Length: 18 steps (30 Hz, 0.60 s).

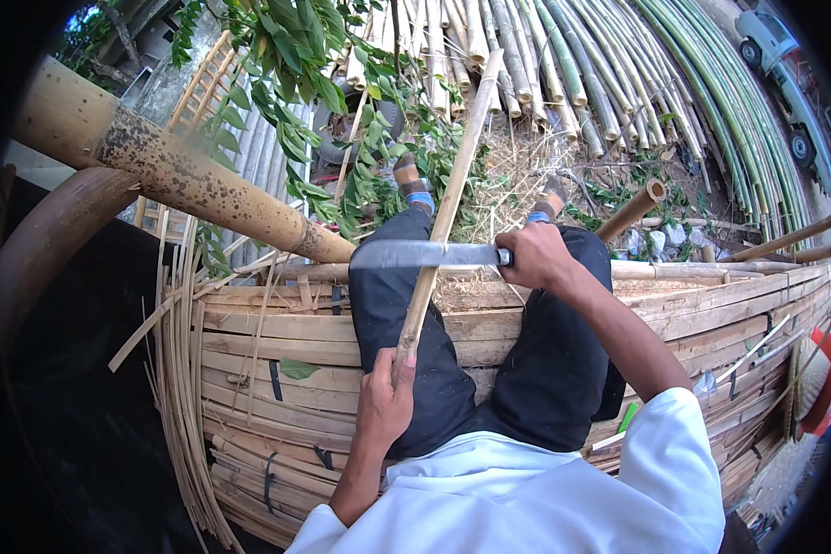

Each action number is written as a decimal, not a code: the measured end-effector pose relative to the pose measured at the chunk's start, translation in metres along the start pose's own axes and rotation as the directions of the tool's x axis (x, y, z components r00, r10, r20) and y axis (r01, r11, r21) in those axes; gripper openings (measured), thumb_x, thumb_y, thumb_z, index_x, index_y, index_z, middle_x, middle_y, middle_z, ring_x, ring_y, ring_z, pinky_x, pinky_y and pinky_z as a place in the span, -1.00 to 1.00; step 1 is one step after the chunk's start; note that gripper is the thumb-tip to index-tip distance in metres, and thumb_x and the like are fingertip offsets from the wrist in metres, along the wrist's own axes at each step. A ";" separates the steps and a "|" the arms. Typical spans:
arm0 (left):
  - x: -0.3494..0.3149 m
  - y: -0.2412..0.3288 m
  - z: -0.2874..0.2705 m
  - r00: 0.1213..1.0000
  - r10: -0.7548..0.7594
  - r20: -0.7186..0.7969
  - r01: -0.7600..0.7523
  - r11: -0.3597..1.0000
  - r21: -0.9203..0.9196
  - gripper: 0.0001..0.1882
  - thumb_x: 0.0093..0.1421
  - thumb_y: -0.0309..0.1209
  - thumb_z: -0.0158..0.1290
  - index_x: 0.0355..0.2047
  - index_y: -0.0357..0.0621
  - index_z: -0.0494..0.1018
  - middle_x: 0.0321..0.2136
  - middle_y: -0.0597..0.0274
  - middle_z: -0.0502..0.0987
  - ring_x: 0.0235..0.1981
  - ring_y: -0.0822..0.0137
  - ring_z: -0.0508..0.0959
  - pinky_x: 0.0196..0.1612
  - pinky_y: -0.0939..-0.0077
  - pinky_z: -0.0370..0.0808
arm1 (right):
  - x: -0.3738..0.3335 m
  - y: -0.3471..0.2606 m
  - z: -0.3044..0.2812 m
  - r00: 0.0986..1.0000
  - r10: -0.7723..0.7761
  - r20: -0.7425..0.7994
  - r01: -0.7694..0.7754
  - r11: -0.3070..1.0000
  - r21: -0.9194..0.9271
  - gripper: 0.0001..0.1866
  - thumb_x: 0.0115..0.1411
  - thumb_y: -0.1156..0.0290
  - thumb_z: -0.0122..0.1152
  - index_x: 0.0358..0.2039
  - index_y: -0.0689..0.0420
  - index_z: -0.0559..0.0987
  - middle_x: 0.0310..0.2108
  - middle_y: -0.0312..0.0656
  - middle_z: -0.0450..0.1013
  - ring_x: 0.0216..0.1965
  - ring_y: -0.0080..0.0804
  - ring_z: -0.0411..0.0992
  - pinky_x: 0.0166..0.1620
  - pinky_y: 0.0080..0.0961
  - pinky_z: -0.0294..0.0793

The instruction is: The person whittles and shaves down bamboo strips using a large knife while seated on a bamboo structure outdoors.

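My left hand [385,406] is wrapped round the lower end of a long split bamboo strip [460,171], which slants up and away between my legs. In my right hand [535,256] is the dark handle of a machete [415,254]. Its broad blade lies level across the strip, pointing left and touching or nearly touching it. The blade looks slightly blurred, and its left end is over my left knee. Whether the edge has bitten into the bamboo cannot be made out.
I sit on stacked bamboo slats [249,346]. Thin strips [180,397] hang at the left, below a thick bamboo pole [203,180]. Cut poles [563,65] lie ahead, with leafy branches [295,55] overhead. A cut bamboo stub [632,210] juts up at right. A blue truck [785,83] stands far right.
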<state>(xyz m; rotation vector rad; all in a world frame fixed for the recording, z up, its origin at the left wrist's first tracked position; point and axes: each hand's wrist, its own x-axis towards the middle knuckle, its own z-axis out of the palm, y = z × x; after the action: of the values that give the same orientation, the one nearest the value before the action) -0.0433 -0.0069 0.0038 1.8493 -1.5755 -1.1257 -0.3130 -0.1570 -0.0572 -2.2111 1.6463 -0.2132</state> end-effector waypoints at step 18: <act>-0.040 -0.041 -0.007 0.996 -0.053 0.077 0.061 0.993 -0.103 -0.67 0.34 -0.18 -0.05 -0.32 -0.27 0.38 -0.67 0.12 0.36 -0.63 0.33 0.38 -0.53 0.38 0.31 | 0.041 0.054 -0.043 0.944 0.313 -0.106 -0.282 0.931 0.233 -0.76 0.05 0.26 0.11 -0.52 0.18 0.59 -0.59 0.08 0.50 -0.45 -0.01 0.54 -0.24 -0.11 0.53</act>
<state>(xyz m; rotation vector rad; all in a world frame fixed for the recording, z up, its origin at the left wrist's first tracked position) -0.0145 0.0404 -0.0127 1.8124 -1.4813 -1.2920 -0.3633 -0.2180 -0.0429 -1.7952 1.9107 -0.4507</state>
